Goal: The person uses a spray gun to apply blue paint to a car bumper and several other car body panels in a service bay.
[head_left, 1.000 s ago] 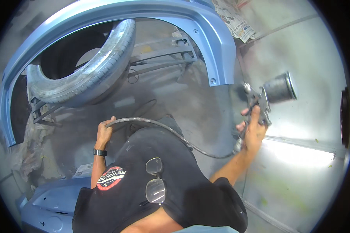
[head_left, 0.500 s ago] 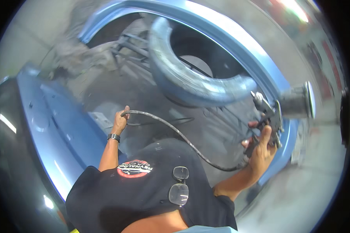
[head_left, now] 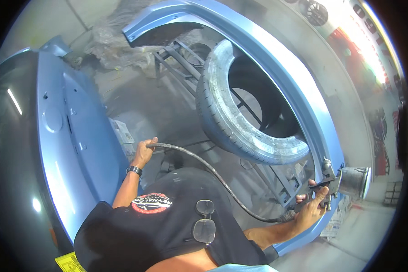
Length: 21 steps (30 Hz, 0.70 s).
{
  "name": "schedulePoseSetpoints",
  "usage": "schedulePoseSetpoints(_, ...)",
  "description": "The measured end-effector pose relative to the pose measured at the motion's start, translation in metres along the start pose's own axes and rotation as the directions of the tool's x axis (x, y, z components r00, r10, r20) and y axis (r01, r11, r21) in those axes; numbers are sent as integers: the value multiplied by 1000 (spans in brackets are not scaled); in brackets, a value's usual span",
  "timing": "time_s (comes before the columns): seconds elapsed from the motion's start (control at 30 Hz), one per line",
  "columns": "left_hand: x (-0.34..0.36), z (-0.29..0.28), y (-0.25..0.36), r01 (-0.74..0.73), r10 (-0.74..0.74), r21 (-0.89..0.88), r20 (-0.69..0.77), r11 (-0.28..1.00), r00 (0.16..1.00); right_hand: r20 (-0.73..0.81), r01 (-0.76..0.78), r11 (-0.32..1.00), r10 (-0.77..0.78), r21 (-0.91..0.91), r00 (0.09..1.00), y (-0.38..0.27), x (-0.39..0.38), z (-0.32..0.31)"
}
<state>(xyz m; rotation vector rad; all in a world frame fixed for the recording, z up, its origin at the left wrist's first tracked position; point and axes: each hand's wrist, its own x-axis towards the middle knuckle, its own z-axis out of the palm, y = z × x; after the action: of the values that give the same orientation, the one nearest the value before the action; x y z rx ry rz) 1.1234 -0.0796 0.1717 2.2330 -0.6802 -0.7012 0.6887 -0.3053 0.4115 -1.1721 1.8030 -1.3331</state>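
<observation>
A person in a black T-shirt (head_left: pixel 167 226), a pair of glasses (head_left: pixel 205 222) hung at the collar, stands in a paint booth between two freshly blue car body parts. The right hand (head_left: pixel 310 208) grips a spray gun (head_left: pixel 333 183) by its handle, fingers clamped around it, one finger resting up near the trigger; the gun's metal cup (head_left: pixel 354 181) points off to the right. The gun sits just beside the lower end of a curved light-blue fender panel (head_left: pixel 276 63), which arches over a worn tyre (head_left: pixel 233 122) propped on a grey metal stand (head_left: pixel 276 181). A dark air hose (head_left: pixel 213 172) runs from the base of the gun in a low sag across the person's chest to the left hand (head_left: pixel 144 152), whose fingers are closed around it, holding it up and clear. A dark wristwatch (head_left: pixel 134 171) sits on the left wrist. To the left stands a large glossy blue panel (head_left: pixel 72 145), close to the left forearm. Grey, overspray-dusted floor (head_left: pixel 158 104) spreads below, with crumpled masking plastic (head_left: pixel 118 41) heaped at the far side
</observation>
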Motion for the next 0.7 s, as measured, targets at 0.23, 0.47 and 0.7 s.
schedulePoseSetpoints(0.23, 74, 21, 17, -94, 36, 115, 426, 989, 904, -326, -35, 997, 12, -65, 945, -17, -15, -24)
schedulePoseSetpoints(0.47, 180, 6, 15, -287, 200, 6, 705, 958, 680, -435, -76, 992, 26, -99, 900, -78, 3, 21)
schedulePoseSetpoints(0.7, 282, -45, -33, -322, 217, 0, 740, 947, 637, -108, 0, 981, -22, -196, 994, -180, -7, 216)
